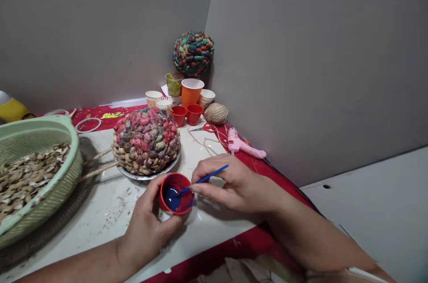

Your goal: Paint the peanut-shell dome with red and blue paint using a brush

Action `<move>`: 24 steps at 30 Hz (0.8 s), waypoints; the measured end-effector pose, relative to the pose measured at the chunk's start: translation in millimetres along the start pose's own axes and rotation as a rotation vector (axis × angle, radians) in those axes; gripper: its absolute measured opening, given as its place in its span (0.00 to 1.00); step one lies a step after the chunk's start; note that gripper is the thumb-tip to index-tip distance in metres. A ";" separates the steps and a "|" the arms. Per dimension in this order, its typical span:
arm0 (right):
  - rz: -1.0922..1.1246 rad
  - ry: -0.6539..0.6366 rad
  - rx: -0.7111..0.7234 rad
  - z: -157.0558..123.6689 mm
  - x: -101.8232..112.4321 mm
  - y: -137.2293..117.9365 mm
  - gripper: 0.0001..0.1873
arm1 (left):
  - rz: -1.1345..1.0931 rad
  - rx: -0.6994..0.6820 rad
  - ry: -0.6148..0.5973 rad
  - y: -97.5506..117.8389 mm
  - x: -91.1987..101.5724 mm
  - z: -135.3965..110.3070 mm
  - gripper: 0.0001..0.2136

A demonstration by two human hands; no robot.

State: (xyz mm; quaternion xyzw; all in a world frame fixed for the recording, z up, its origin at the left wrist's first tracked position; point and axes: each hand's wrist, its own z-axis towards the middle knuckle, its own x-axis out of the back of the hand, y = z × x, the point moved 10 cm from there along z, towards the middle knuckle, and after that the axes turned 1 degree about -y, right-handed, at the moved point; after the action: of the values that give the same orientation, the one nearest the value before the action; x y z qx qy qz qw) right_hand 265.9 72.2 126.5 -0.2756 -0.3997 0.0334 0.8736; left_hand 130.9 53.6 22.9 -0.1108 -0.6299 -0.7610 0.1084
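Observation:
My left hand (150,220) is wrapped round a red cup (186,176) with dark blue paint (171,200) at the bottom. Between the thumb and fingers of my right hand (230,180) is a blue paintbrush (214,172), its tip down inside the cup. Just behind the cup, a ball covered in peanut-like shells (147,140) rests on a silver plate (163,171). Pink, purple and grey colour its top, while the lower shells are plain tan.
Left stands a green plastic basket (72,140) of shell pieces (33,174). At the back are an orange cup (192,93), red cups (194,114), a twine ball (216,113), scissors (209,127) and a multicoloured ball (194,53). A pink glue gun (244,144) lies right, near grey walls.

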 end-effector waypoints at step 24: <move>0.659 0.508 -0.416 -19.3 16.6 64.9 0.13 | -0.056 0.024 0.064 -14.4 11.0 -7.3 0.25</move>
State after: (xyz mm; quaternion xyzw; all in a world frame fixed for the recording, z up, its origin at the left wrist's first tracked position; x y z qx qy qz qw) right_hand 301.5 122.9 94.6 -0.5568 -0.0622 0.1596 0.8128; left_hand 115.9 48.8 11.5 -0.0673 -0.6382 -0.7593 0.1084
